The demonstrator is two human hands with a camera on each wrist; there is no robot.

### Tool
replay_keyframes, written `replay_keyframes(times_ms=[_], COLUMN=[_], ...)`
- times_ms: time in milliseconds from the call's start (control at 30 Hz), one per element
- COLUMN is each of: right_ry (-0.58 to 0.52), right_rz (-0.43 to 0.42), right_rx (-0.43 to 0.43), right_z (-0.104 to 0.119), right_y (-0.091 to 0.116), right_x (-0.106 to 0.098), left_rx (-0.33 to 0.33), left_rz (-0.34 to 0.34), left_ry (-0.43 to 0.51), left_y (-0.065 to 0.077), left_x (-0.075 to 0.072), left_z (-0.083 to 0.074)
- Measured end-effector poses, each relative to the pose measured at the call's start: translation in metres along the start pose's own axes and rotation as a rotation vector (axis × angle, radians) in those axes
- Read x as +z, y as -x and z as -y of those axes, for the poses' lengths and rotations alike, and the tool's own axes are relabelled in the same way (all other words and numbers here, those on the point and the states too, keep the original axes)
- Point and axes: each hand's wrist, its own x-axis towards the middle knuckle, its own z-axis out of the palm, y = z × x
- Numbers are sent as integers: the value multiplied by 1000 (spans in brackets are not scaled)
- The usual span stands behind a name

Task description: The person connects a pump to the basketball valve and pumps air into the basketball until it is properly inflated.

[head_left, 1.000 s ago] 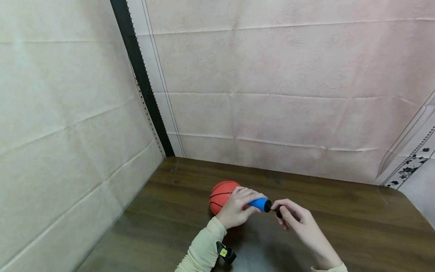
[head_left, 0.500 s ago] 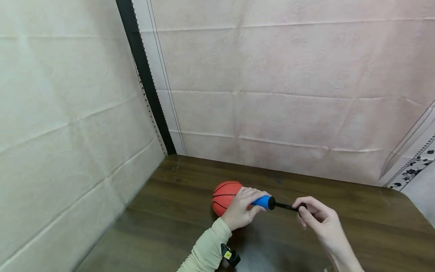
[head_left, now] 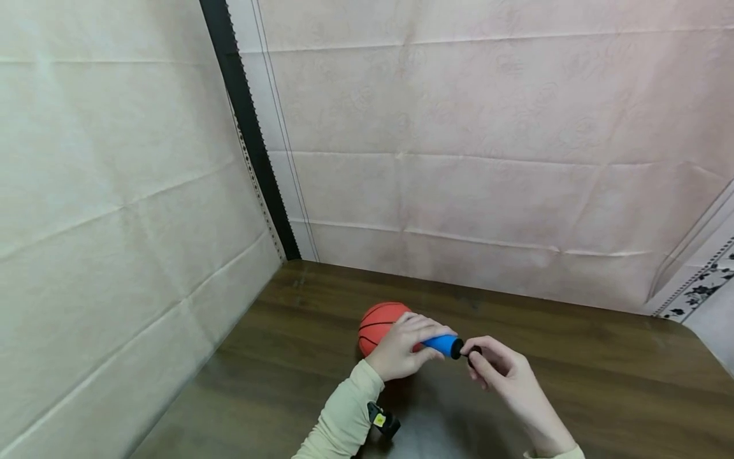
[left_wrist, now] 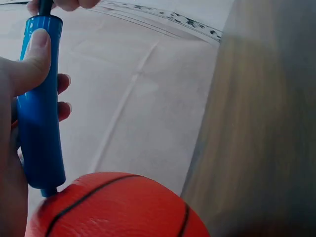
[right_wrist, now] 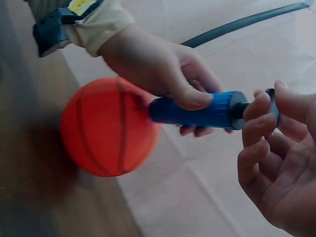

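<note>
A blue hand pump (left_wrist: 42,128) has its nozzle end right at the surface of an orange-red basketball (right_wrist: 101,128) with black lines. My left hand (head_left: 401,349) grips the pump's blue barrel, thumb along one side and fingers round the other. With thumb and fingers, my right hand (head_left: 499,366) pinches the black pump handle (right_wrist: 272,106) at the far end. Only a short piece of the black rod shows between handle and barrel. In the head view the left hand hides part of the ball and of the barrel.
The ball rests on a dark brown wooden table (head_left: 275,395). Pale creased cloth (head_left: 487,127) hangs behind and to the left, with a black strip (head_left: 246,108) at the corner. A black wrist device (head_left: 383,421) sits on the left sleeve.
My right hand drew the pump handle out to the right, baring the black rod, then pushed it back in toward the barrel. The left hand and ball stay nearly in place.
</note>
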Motion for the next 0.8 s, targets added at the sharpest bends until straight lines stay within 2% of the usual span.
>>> replay_keyframes(times_ms=[100, 233, 333, 433, 633, 700, 800], right_ry=[-8, -34, -70, -132, -180, -160, -70], right_rz=[-15, -49, -42, -5, 39, 40, 35], right_rx=[-29, -92, -163, -181, -77, -42, -18], right_z=[12, 23, 23, 15, -8, -13, -13], right_y=[8, 18, 19, 12, -2, -5, -6], right_x=[-9, -21, -25, -23, -7, -3, 1], left_rx=[-13, -70, -79, -64, -33, -17, -6], left_rz=[6, -15, -12, -1, -12, -11, -13], left_ry=[38, 98, 117, 108, 25, -11, -47], left_y=[-1, -2, -3, -4, -5, -4, -1], left_x=[-1, 0, 3, 9, 15, 14, 10], left_z=[-1, -3, -5, -7, -8, -6, -1])
